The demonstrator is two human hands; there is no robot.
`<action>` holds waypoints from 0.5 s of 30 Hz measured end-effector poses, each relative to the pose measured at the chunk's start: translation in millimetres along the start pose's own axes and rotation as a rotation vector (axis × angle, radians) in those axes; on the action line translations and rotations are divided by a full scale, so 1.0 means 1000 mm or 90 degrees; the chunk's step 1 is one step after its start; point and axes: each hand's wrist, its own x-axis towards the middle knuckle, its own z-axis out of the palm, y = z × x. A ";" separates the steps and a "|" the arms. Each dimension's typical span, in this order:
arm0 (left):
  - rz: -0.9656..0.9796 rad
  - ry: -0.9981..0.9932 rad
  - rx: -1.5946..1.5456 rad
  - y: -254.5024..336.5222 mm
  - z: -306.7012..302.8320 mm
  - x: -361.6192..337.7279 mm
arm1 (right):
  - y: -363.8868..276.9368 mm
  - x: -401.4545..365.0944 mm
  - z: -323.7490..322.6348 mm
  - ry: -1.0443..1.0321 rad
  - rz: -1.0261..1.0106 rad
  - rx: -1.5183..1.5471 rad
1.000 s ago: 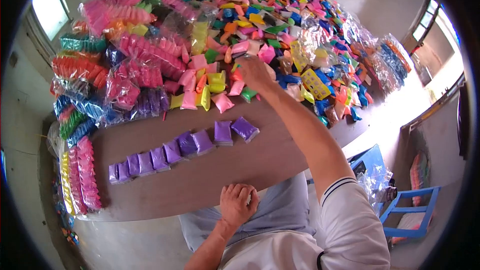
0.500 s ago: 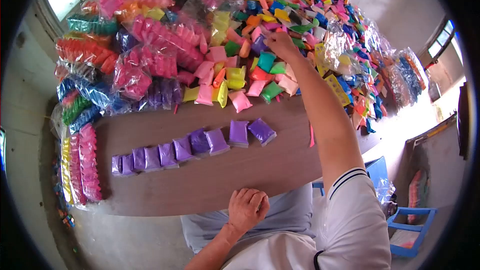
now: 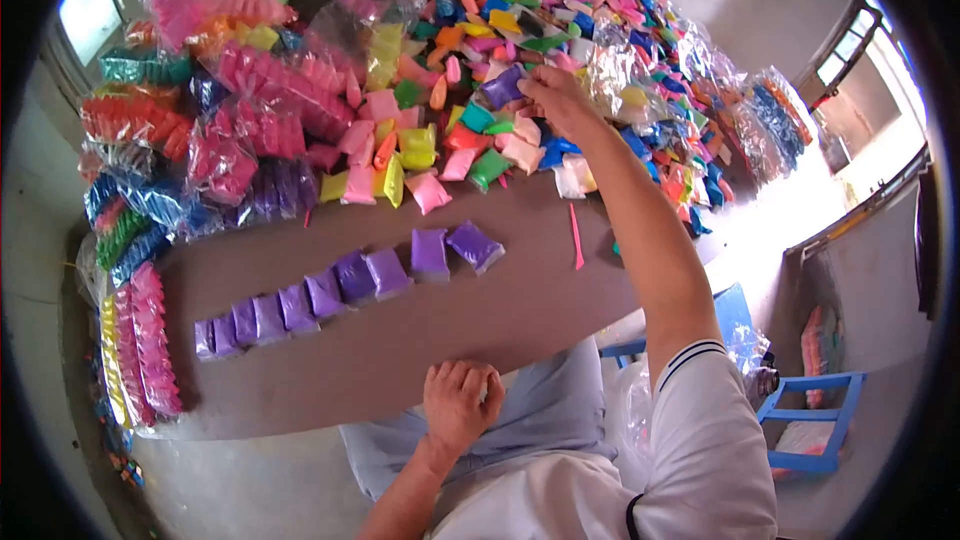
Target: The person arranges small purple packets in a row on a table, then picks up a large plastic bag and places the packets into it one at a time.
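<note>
My right hand [image 3: 556, 100] reaches over the front of the big heap and pinches a purple packet [image 3: 502, 87] between thumb and fingers. My left hand [image 3: 463, 402] rests at the table's near edge with its fingers curled in, and nothing shows in it. On the brown table [image 3: 400, 365] lies a slanting row of small clear-wrapped purple packets, from a narrow packet [image 3: 204, 339] at the left to a tilted packet [image 3: 475, 247] at the right. Just left of that last one is another purple packet [image 3: 430, 254].
A heap of loose coloured packets [image 3: 489, 169] covers the far side. Bagged strips of pink packets [image 3: 270, 125] pile up at the left, with more strips [image 3: 152, 340] at the near left corner. A pink stick [image 3: 576, 237] lies right of the row. A blue frame [image 3: 812, 420] stands at right.
My right hand has taken hold of the purple packet and lifted it from the heap. My left hand stays curled by the table edge. The whole view has shifted slightly.
</note>
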 end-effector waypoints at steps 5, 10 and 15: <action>0.004 0.025 -0.036 0.000 0.002 0.001 | 0.030 -0.099 0.018 -0.008 -0.218 -0.323; 0.024 0.027 -0.014 -0.004 0.006 -0.002 | 0.067 -0.174 0.029 -0.033 -0.252 -0.467; 0.020 0.033 -0.011 -0.003 0.006 -0.001 | 0.059 -0.195 0.026 -0.106 -0.321 -0.582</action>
